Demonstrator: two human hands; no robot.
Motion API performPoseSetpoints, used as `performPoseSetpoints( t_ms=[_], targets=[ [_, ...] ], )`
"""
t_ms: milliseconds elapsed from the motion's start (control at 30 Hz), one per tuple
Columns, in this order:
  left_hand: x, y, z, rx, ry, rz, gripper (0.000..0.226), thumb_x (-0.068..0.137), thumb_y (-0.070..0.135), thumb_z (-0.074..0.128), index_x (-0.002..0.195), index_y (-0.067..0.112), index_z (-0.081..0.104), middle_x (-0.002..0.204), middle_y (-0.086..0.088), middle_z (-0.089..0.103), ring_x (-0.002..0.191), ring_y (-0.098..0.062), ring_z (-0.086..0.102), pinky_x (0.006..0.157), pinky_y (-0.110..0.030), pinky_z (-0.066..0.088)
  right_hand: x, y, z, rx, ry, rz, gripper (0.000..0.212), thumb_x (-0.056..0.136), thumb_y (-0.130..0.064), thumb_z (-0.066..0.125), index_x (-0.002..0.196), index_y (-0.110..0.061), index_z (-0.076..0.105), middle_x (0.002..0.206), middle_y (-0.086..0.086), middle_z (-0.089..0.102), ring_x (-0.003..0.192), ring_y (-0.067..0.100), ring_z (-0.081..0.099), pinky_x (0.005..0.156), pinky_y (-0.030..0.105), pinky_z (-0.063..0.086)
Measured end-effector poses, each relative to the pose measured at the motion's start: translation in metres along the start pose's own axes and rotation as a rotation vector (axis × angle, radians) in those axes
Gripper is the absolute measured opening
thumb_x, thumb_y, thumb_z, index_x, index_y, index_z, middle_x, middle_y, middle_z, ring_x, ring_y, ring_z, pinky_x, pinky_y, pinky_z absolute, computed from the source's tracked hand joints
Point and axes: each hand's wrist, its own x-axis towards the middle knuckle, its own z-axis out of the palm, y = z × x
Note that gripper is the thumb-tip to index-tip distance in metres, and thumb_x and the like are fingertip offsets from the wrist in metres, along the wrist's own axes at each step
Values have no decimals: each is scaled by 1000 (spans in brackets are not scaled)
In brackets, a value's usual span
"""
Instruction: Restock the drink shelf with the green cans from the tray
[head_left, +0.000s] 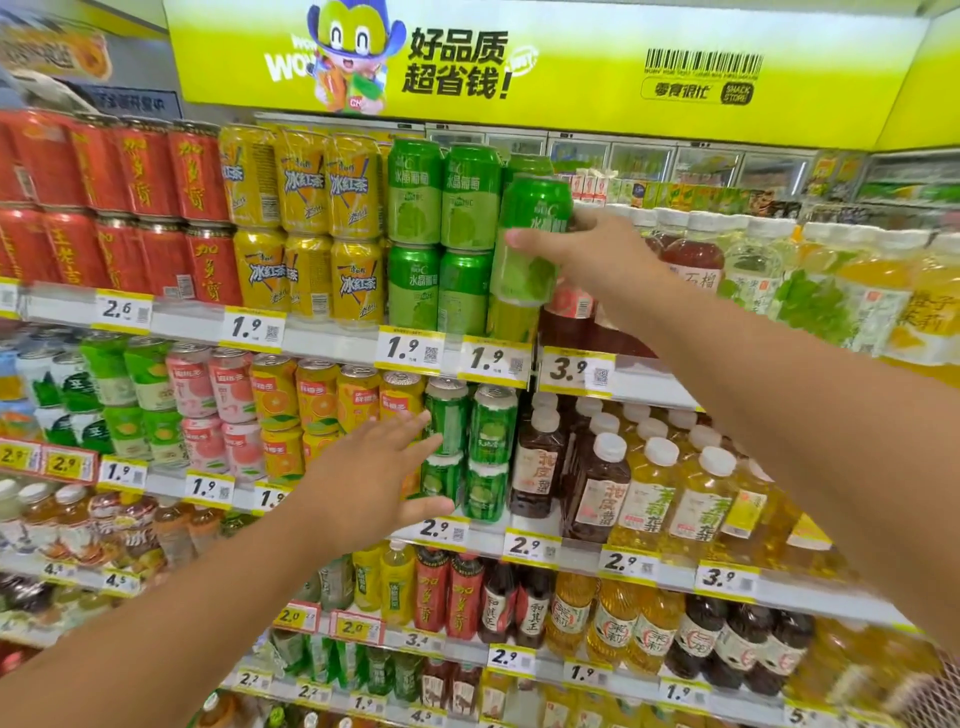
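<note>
My right hand (597, 260) grips a green can (527, 244) and holds it up at the top shelf, at the right end of the stacked green cans (441, 239). The held can sits above another green can (511, 319) in the lower row. My left hand (379, 473) is lower, fingers spread and straight, holding nothing, in front of the darker green cans (467, 452) on the second shelf. No tray is in view.
Yellow cans (311, 223) and red cans (130, 208) fill the top shelf to the left. Bottled teas (779, 280) stand to the right. Price tags (410, 348) line the shelf edges. More bottles crowd the lower shelves.
</note>
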Motion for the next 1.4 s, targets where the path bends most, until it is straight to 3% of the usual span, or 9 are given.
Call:
performPoseSetpoints(
  t_ms=[100, 233, 467, 700, 800, 933, 1067, 1200, 1400],
  targets=[
    [3, 0, 4, -27, -4, 4, 107, 68, 89, -4, 158, 34, 9, 166, 6, -7, 153, -14, -5, 124, -37, 2, 24, -16, -4, -41, 96, -9, 36, 78, -36, 84, 101, -17, 65, 89, -7, 71, 57, -8, 67, 53, 11, 53],
    [6, -2, 7, -54, -2, 0, 107, 67, 89, -4, 158, 34, 9, 166, 6, -5, 153, -13, -4, 124, -38, 3, 56, -23, 2, -99, 232, 7, 68, 68, -50, 88, 116, -10, 62, 98, 4, 72, 87, 19, 73, 72, 35, 62],
    [9, -2, 9, -51, 7, 10, 105, 68, 87, -6, 158, 34, 6, 166, 5, -6, 153, -15, -4, 124, -39, 3, 75, -17, 20, -124, 305, 63, 95, 69, -45, 89, 145, -7, 45, 122, 7, 64, 103, 23, 62, 90, 42, 56],
    [8, -4, 9, -78, 26, 17, 104, 70, 87, -3, 158, 34, 7, 166, 5, -5, 153, -13, -2, 124, -39, 4, 82, -14, 23, -152, 313, 80, 74, 72, -43, 88, 128, -11, 53, 122, 8, 63, 114, 29, 63, 91, 41, 55],
    [10, -7, 11, -88, 32, 16, 103, 71, 88, -1, 158, 35, 8, 166, 6, -3, 153, -14, 0, 124, -37, 4, 81, -14, 24, -186, 305, 61, 89, 79, -45, 82, 146, -4, 41, 125, 8, 60, 92, 18, 60, 72, 29, 49],
    [13, -9, 10, -115, 40, 7, 102, 72, 88, 2, 158, 33, 11, 166, 5, 0, 153, -16, 4, 122, -37, 5, 76, -13, 25, -236, 304, 43, 89, 85, -48, 75, 148, -1, 35, 87, 1, 56, 64, 8, 50, 53, 23, 41],
    [17, -12, 5, -129, 44, -12, 102, 73, 88, 5, 158, 33, 14, 166, 5, 4, 153, -18, 8, 122, -39, 9, 70, -10, 24, -303, 311, 51, 58, 85, -50, 74, 115, -6, 53, 73, -1, 45, 64, 13, 46, 56, 25, 43],
    [20, -15, 0, -105, 42, -28, 101, 74, 87, 7, 158, 31, 15, 166, 4, 7, 152, -17, 10, 121, -39, 13, 53, -2, 27, -324, 301, -16, 67, 91, -43, 70, 137, -1, 45, 120, 14, 63, 103, 22, 62, 86, 36, 53],
    [18, -16, -10, -111, 36, -22, 111, 66, 91, -1, 158, 32, 16, 166, 4, 11, 152, -19, 12, 120, -40, 15, 31, 17, 36, -390, 301, -58, 67, 90, -46, 69, 141, -10, 46, 129, 1, 56, 102, 16, 60, 74, 24, 46]
  ],
)
